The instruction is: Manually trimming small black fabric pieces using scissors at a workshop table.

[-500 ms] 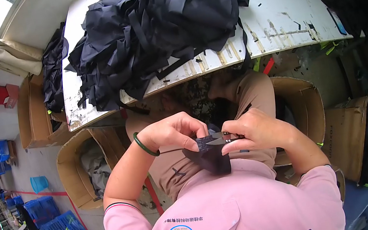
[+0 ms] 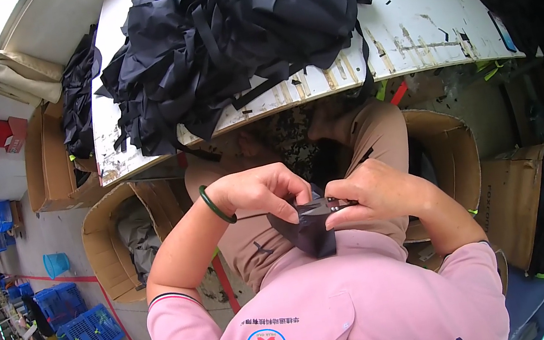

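left hand: pinching black cloth piece | right hand: closed on small snips, touching cloth | cloth hangs below both grips, over lap | hands equally near

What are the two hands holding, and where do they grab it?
Left hand pinches the black fabric piece at its top edge; right hand grips small snips by the handle.

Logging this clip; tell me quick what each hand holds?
Left hand: closed, pinching the black cloth piece.
Right hand: closed on small snips.
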The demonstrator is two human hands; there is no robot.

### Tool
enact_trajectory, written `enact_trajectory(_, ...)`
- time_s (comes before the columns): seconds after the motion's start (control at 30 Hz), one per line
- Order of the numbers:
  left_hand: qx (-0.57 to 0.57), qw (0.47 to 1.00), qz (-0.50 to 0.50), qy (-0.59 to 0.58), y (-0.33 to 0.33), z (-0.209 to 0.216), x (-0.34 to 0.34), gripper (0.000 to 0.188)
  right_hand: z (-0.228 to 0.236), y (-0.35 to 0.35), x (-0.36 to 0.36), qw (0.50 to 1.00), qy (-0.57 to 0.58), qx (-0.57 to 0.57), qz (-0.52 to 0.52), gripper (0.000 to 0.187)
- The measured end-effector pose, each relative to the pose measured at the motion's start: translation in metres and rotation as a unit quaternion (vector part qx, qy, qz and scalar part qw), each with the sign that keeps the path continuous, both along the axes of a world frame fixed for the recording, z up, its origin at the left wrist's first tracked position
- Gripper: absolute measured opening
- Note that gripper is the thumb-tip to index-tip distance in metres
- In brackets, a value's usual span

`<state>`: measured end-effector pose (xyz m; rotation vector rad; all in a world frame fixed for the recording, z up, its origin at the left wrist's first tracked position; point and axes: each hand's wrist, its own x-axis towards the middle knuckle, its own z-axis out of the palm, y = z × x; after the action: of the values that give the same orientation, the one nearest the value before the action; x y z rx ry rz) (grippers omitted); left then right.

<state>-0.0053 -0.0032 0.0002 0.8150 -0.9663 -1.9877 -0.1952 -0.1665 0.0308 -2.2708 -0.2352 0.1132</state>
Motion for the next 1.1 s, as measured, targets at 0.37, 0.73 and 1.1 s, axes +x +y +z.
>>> enact_trajectory(0.37, 0.003, 1.000, 0.007, -0.006, 0.002, -0.009, -0.005, 0.005, -0.006, -0.004, -0.003, 1.000, -0.002, -0.017, -0.014, 0.036)
enact_trajectory(0.73, -0.065, 0.913, 0.402, -0.030, 0.008, -0.021, -0.039, 0.012, -0.011, 0.018, -0.007, 0.973, -0.085, -0.092, -0.196, 0.035)
enact_trajectory(1.1, -0.096, 0.904, 0.410, -0.072, 0.012, -0.014, -0.044, 0.014, -0.004, 0.013, -0.009, 0.976, 0.004, 0.030, -0.215, 0.037)
